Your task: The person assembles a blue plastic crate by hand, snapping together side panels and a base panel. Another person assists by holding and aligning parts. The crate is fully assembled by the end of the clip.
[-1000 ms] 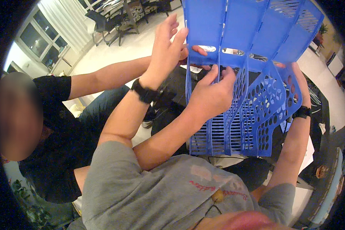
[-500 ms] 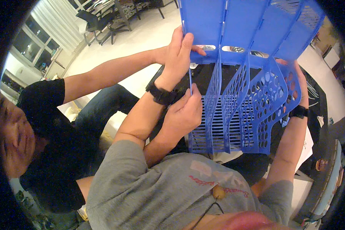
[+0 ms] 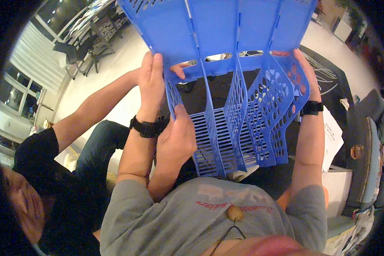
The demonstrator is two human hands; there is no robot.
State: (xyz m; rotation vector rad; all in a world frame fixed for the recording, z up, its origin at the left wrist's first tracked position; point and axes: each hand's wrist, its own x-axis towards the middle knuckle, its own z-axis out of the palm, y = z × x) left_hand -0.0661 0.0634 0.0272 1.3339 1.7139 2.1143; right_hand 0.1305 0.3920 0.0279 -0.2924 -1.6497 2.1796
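A blue plastic file rack [image 3: 213, 38] with slotted base and perforated dividers is held up in front of me, its solid panel at the far side. My left hand [image 3: 152, 79] is closed on the rack's left edge where side and panel meet. My right hand [image 3: 308, 79] grips the right side; its fingers show through the round holes. From the left, a co-worker's hand [image 3: 177, 136] pinches the rack's left side panel nearer me. The co-worker's other hand [image 3: 179, 71] reaches behind the left edge, with fingertips at an oval slot.
A person in a black shirt [image 3: 68, 183] sits close on my left. Beneath the rack is a black table [image 3: 328, 77] with white cables [image 3: 322, 70]. White papers [image 3: 332, 138] lie at the right, near a sofa [image 3: 371, 158]. An office chair [image 3: 79, 53] stands far left.
The rack has shifted left in the view and turned a little, with my hands and the co-worker's hands still on it. The room behind has shifted too.
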